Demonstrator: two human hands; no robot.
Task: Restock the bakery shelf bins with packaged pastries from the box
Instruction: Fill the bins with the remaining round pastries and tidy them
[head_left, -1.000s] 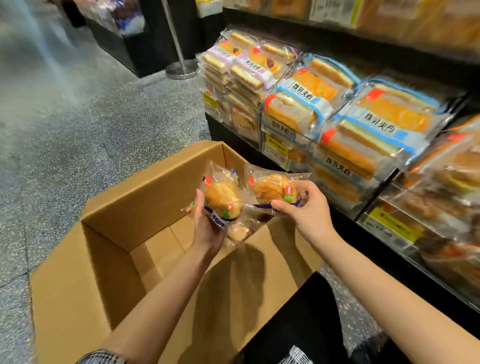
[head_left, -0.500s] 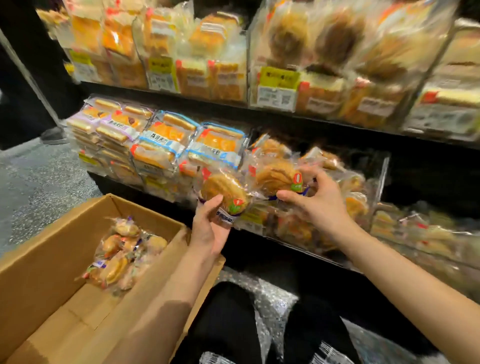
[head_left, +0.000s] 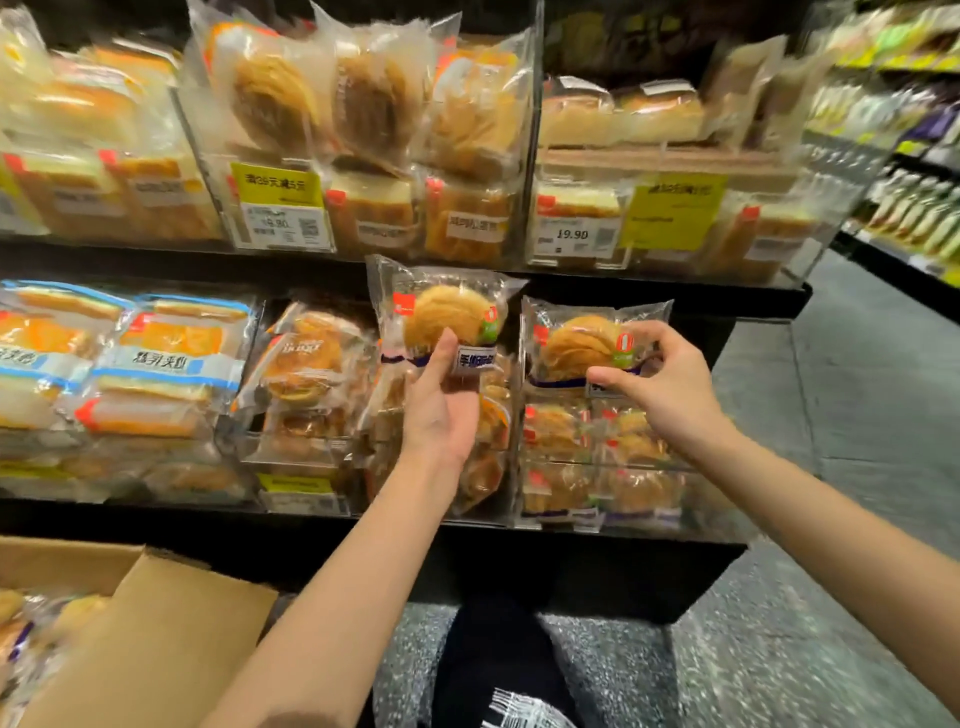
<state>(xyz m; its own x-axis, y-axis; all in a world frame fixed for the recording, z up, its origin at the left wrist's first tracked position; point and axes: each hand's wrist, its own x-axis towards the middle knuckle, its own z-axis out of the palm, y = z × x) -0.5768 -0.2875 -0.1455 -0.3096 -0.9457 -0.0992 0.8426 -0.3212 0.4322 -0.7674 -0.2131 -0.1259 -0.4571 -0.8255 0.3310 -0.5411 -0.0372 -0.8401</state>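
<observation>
Packaged pastries, two of them, held up before the lower shelf bins. One pastry pack (head_left: 444, 312) at about 12 o'clock of centre, upright, gripped from below by the left hand (head_left: 441, 410), thumb pressed on the front of the wrapper, fingers curled behind. Second pastry pack (head_left: 587, 345) at 2 o'clock, just beside the first but apart from it, pinched by the right hand (head_left: 660, 379) between thumb and curled fingers at its lower right edge. Both packs clear-wrapped, round flaky bun inside, red tag at upper left, dark blue band along the bottom. Behind and below them, a clear bin (head_left: 592, 467) stacked with like packs. At 9 o'clock, blue-banded sandwich packs (head_left: 171, 353). At 12 o'clock above, upper shelf with yellow price tags (head_left: 278, 184). At 7 o'clock, the cardboard box (head_left: 156, 639), more wrapped pastries inside at its far left, blurred. Speckled grey floor (head_left: 779, 649) at 5 o'clock.
</observation>
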